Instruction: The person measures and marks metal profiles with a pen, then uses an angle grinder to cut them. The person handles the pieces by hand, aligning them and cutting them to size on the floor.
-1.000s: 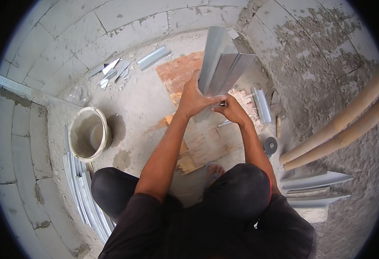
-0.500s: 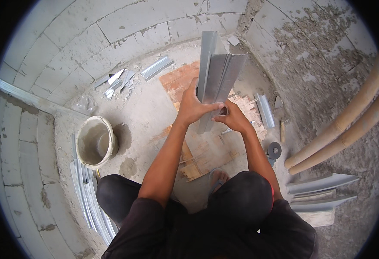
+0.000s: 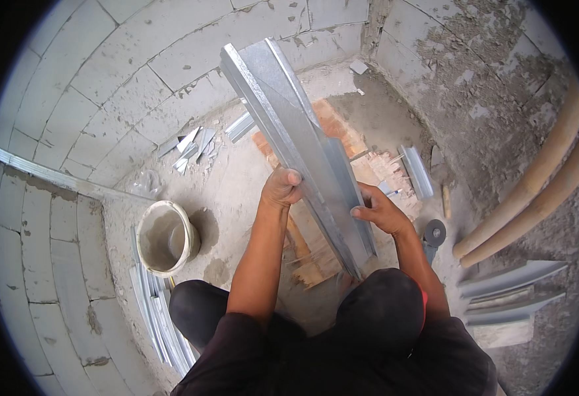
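Note:
A long galvanized metal channel (image 3: pixel 283 112) slants across the middle in front of me, its top leaning to the far left and its lower end by my right knee. My left hand (image 3: pixel 280 187) is closed around its left edge, thumb on the metal. A shorter metal piece (image 3: pixel 343 173) lies along the channel's right side; I cannot tell whether the two are joined. My right hand (image 3: pixel 384 212) grips that right side, with the fingers behind and partly hidden. Beneath them, a worn plywood board (image 3: pixel 306 264) lies on the floor.
At left stands a mortar-stained bucket (image 3: pixel 164 237) beside long metal profiles (image 3: pixel 160 323). Metal offcuts (image 3: pixel 193 148) lie near the block wall (image 3: pixel 190 53). On the right are an angle grinder (image 3: pixel 432 237), a short channel piece (image 3: pixel 417 173), bamboo poles (image 3: pixel 527 188) and grey metal lengths (image 3: pixel 514 280).
The metal channel has swung from nearly upright to a slant, its top moving left and its lower end toward me. My hands have moved apart, the right one lower along its right side.

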{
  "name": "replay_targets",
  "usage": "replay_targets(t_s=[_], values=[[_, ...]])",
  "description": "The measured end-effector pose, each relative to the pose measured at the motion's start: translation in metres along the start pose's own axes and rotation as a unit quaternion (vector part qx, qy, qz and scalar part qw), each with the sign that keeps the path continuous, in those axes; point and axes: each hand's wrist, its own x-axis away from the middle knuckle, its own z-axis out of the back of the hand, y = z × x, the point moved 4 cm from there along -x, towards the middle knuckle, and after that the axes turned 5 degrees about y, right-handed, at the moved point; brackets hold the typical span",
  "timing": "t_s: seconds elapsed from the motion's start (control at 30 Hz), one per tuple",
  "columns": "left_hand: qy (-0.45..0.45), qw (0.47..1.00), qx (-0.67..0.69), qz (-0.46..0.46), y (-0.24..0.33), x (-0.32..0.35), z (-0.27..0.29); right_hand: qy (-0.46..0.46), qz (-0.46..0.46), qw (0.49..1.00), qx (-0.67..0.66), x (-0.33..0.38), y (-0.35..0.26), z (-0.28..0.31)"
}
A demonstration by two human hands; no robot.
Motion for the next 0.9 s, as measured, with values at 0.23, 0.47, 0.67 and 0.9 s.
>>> replay_targets(t_s=[0.23,0.47,0.67,0.9], values=[[-0.069,0.997,0.01,0.024,-0.015,-0.01,0.009,0.058,-0.001,0.998,-0.001,0.009,0.006,-0.027],[-0.012,0.993,-0.112,0.037,-0.017,0.0,-0.015,0.093,0.036,0.995,0.002,0.022,0.021,-0.02],[-0.045,0.95,-0.303,0.064,-0.001,-0.004,-0.064,0.16,0.056,0.985,-0.012,0.018,0.032,-0.008],[-0.029,0.957,-0.287,0.027,0.011,-0.002,-0.059,0.153,0.116,0.98,0.041,0.008,0.019,-0.019]])
